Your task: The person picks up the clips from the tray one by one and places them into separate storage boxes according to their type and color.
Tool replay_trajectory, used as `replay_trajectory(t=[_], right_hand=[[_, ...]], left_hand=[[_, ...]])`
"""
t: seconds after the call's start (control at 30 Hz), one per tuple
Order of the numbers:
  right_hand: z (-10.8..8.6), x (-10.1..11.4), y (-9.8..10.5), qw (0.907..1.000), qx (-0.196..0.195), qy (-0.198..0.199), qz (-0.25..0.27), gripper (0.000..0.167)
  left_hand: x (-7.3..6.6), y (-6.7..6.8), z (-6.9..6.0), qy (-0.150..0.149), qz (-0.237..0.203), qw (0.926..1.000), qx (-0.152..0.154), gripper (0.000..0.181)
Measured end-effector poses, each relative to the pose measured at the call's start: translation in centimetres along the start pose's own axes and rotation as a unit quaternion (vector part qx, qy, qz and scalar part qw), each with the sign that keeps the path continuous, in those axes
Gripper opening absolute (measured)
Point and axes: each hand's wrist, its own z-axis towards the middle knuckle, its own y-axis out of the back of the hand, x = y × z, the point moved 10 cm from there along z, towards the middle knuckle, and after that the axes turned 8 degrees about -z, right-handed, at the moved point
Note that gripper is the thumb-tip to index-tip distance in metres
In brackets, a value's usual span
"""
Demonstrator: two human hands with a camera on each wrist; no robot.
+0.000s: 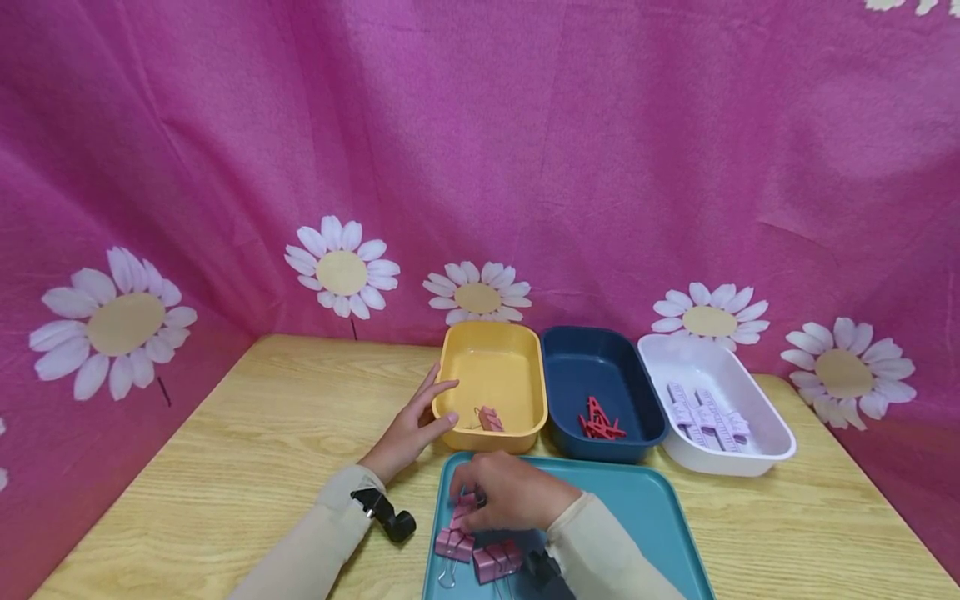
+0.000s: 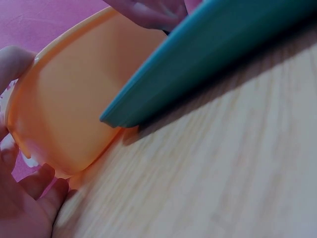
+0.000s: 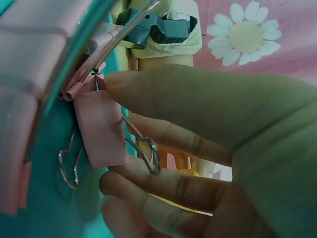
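In the head view, my right hand (image 1: 510, 493) is over the left part of a teal tray (image 1: 630, 500). Its thumb and fingers pinch a pink binder clip (image 3: 101, 129) with wire handles, seen close up in the right wrist view. More pink binder clips (image 1: 498, 562) lie on the tray beside that hand. My left hand (image 1: 408, 429) rests on the left side of a yellow bin (image 1: 491, 350), two digits reaching over the rim and other fingers along the outer wall. Inside this bin is a pink binder clip (image 1: 490, 418).
Right of the yellow bin stands a navy bin (image 1: 592, 354) holding red clothespins (image 1: 600, 421). Beside it, a white bin (image 1: 678, 354) contains pale lilac pieces with ruled markings (image 1: 705, 417). A pink flowered curtain (image 1: 480, 150) hangs behind the wooden table (image 1: 247, 467).
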Motion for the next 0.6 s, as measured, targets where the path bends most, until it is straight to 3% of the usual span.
replay_trajectory(t=[0.1, 0.33, 0.6], right_hand=[[0.0, 0.0, -0.3, 1.0000, 0.006, -0.004, -0.005, 0.021], [0.0, 0.1, -0.5, 0.9995, 0.005, -0.007, -0.029, 0.024], [0.1, 0.0, -0.7, 0.9991, 0.008, -0.015, -0.039, 0.023]], left_hand=[[-0.1, -0.1, -0.1, 0.008, 0.000, 1.0000, 0.003, 0.054], [-2.5, -0.7, -0.9, 0.020, 0.000, 0.9997, 0.013, 0.054], [-3.1, -0.8, -1.1, 0.019, 0.000, 0.9996, 0.019, 0.054]])
